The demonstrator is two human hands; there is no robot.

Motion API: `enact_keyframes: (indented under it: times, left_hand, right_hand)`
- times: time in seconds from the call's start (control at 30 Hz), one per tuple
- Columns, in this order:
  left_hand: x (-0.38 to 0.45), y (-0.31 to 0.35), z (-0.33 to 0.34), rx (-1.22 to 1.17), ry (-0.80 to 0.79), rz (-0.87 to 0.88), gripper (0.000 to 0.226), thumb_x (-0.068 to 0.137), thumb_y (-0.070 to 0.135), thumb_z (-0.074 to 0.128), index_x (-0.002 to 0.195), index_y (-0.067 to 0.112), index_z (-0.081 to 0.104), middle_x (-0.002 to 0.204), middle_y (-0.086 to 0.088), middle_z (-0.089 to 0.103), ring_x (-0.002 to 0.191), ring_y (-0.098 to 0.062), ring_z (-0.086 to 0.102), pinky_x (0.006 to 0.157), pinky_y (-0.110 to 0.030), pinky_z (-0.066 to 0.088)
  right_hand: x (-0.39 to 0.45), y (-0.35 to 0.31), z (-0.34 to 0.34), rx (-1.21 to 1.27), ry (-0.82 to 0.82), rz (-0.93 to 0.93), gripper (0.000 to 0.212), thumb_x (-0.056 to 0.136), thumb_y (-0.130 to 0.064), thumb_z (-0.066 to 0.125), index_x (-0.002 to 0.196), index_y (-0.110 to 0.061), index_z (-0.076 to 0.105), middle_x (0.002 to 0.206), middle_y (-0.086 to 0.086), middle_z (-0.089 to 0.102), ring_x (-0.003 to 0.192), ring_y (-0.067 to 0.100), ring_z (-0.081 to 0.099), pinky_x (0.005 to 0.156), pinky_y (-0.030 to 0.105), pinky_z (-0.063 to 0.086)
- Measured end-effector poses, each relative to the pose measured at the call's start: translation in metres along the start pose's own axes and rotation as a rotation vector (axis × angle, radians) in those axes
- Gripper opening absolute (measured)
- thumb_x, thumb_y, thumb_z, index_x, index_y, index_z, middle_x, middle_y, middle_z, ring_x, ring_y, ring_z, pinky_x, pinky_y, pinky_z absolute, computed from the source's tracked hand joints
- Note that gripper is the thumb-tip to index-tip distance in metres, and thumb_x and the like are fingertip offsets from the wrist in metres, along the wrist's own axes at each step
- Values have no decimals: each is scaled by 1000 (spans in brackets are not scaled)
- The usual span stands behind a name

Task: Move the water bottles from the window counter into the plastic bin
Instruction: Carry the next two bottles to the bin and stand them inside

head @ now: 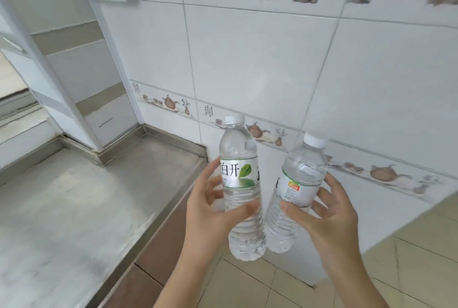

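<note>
Left hand (210, 211) wraps the leaf-label water bottle (241, 188): thumb across the front below the label, fingers curled behind, loosely spread. Right hand (329, 218) grips the second water bottle (295, 191) the same way, thumb on its label edge. Both bottles capped, roughly upright, tilted slightly, lower ends touching or nearly so. Held in the air past the edge of the grey counter (74, 208), in front of the tiled wall (260, 64). Bin not in view.

Bright, even daylight comes from the left; shadows are faint. Motion blur smears the wall tiles (260, 64) at upper right, and wide-angle distortion bends edges.
</note>
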State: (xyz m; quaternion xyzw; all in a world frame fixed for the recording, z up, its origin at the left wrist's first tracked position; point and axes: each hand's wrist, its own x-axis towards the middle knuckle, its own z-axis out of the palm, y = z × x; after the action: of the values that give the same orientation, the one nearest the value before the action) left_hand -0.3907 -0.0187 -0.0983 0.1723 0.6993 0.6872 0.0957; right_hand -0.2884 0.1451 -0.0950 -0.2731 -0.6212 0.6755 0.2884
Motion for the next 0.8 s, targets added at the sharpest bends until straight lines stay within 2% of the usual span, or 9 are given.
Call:
enact_keyframes:
  times: [0.1, 0.17, 0.27, 0.4, 0.53, 0.67, 0.8]
  left_hand:
    - [-11, 1, 59, -22, -79, -5, 90, 45, 32, 93, 122, 57, 54, 111, 9, 71, 99, -11, 68, 71, -20, 56]
    - [-21, 1, 99, -31, -143, -21, 89, 44, 28, 92, 120, 56, 56, 110, 9, 70, 96, -8, 67, 68, -15, 53]
    - [-40, -4, 156, -32, -235, -47, 90, 40, 33, 91, 120, 57, 56, 112, 9, 69, 96, -7, 67, 68, -18, 55]
    - [-68, -8, 224, -29, -357, -64, 90, 40, 33, 91, 119, 60, 55, 111, 11, 69, 95, -8, 67, 69, -26, 57]
    - [-83, -6, 282, -27, -492, -68, 89, 42, 28, 92, 117, 60, 56, 109, 14, 70, 93, -6, 67, 66, -22, 56]
    - [-89, -1, 339, -43, -631, -65, 88, 49, 12, 93, 114, 59, 58, 109, 13, 72, 93, -7, 67, 65, -15, 53]
    - [-89, 6, 402, -35, -766, -17, 82, 49, 15, 90, 105, 66, 58, 109, 17, 72, 96, -6, 67, 80, -25, 54]
  right_hand:
    - [2, -3, -59, 13, 85, 1, 84, 44, -13, 91, 114, -46, 58, 109, -7, 70, 101, 12, 67, 85, 47, 56]
    - [0, -5, -99, 17, 129, -5, 89, 40, -19, 97, 114, -48, 58, 111, -6, 70, 103, 15, 67, 88, 51, 54]
    - [-5, -6, -157, 12, 198, -19, 91, 40, -23, 92, 121, -42, 57, 112, -3, 70, 106, 21, 66, 89, 54, 53]
    - [-18, -11, -228, -31, 302, -37, 84, 54, 2, 89, 119, -42, 58, 108, -6, 71, 104, 15, 66, 94, 54, 50]
    - [-31, -12, -289, -53, 444, -35, 85, 49, -8, 90, 117, -47, 58, 112, -6, 70, 109, 18, 64, 97, 53, 48]
    - [-42, -15, -342, -62, 582, -27, 80, 56, -4, 89, 108, -56, 57, 107, -12, 71, 102, 11, 67, 93, 49, 51]
    - [-43, -17, -389, -56, 719, -10, 80, 55, -11, 89, 110, -56, 54, 107, -14, 71, 102, 8, 66, 93, 45, 52]
